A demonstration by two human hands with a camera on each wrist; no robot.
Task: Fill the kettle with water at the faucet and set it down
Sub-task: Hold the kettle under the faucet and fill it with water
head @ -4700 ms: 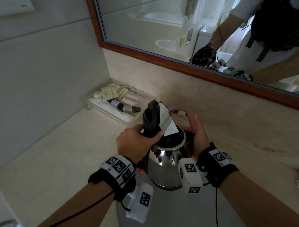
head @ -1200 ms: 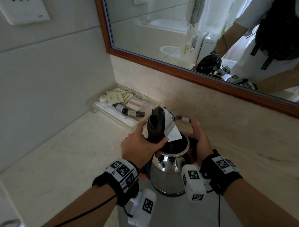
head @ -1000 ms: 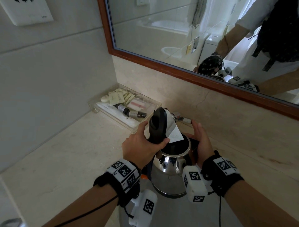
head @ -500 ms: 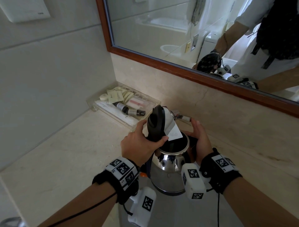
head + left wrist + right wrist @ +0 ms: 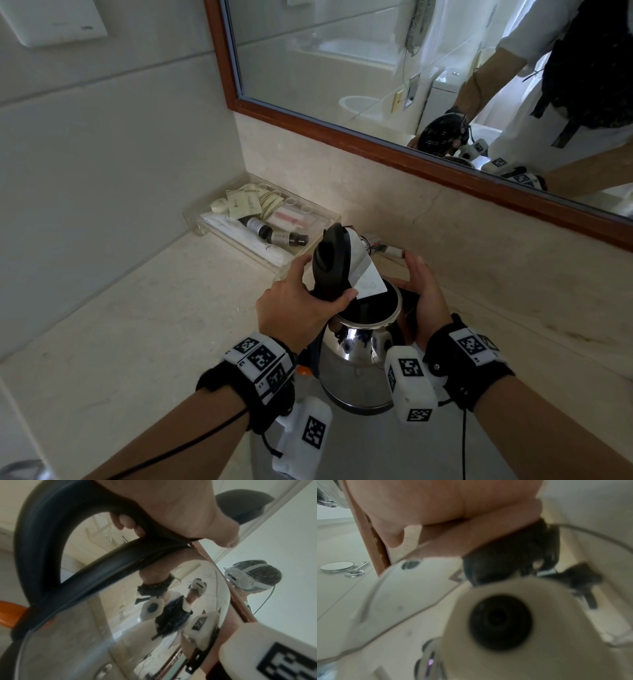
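Observation:
A shiny steel kettle [image 5: 356, 373] with a black handle stands upright low in the middle of the head view. Its black lid [image 5: 334, 257] is flipped up and the mouth is open and dark. My left hand [image 5: 294, 308] grips the top of the handle [image 5: 42, 520], with the fingers curled round it and the thumb by the lid hinge. The right hand [image 5: 424, 298] lies with straight fingers against the kettle's right side. In the right wrist view the palm [image 5: 445, 507] rests on the mirror-like wall. No faucet shows.
The kettle is over a grey surface [image 5: 376, 455] at the front of a beige stone counter [image 5: 137, 325]. A clear tray [image 5: 329, 219] of small bottles and sachets stands in the back corner. A wood-framed mirror [image 5: 376, 137] runs along the wall behind.
Both hands keep the same hold on the kettle, and the lid stays up. Only the head view has shifted slightly.

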